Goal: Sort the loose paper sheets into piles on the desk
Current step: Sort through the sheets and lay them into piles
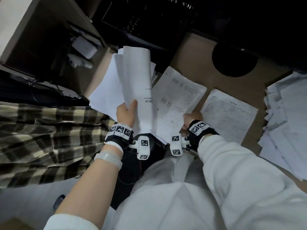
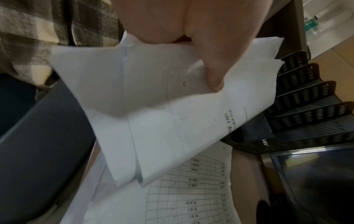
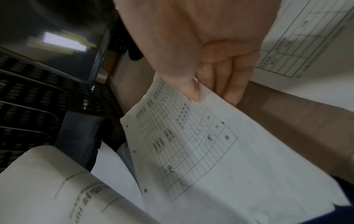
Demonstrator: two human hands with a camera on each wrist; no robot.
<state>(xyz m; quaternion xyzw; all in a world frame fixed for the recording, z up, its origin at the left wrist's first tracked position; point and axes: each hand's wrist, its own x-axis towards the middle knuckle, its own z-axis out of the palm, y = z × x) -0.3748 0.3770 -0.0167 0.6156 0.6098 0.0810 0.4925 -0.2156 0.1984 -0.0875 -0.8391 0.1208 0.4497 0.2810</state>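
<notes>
My left hand [image 1: 127, 112] grips a bent bundle of white sheets [image 1: 132, 80] above the desk's left part, thumb on top; the top sheet shows "HP" print. The left wrist view shows the thumb [image 2: 216, 72] pressing that bundle of sheets [image 2: 153, 113]. My right hand [image 1: 191, 119] pinches the near corner of a single printed table sheet [image 1: 177, 102], held just right of the bundle. In the right wrist view the thumb [image 3: 191, 91] lies on the table sheet [image 3: 201, 151], fingers beneath. One form sheet [image 1: 230, 113] lies flat on the brown desk [image 1: 191, 52].
A rough stack of papers [image 1: 285, 117] sits at the desk's right edge. A dark round monitor base [image 1: 234, 62] stands behind the sheets. Black mesh trays [image 2: 306, 106] and a dark screen [image 2: 316, 174] are at the back. A plaid cloth [image 1: 41, 138] lies to the left.
</notes>
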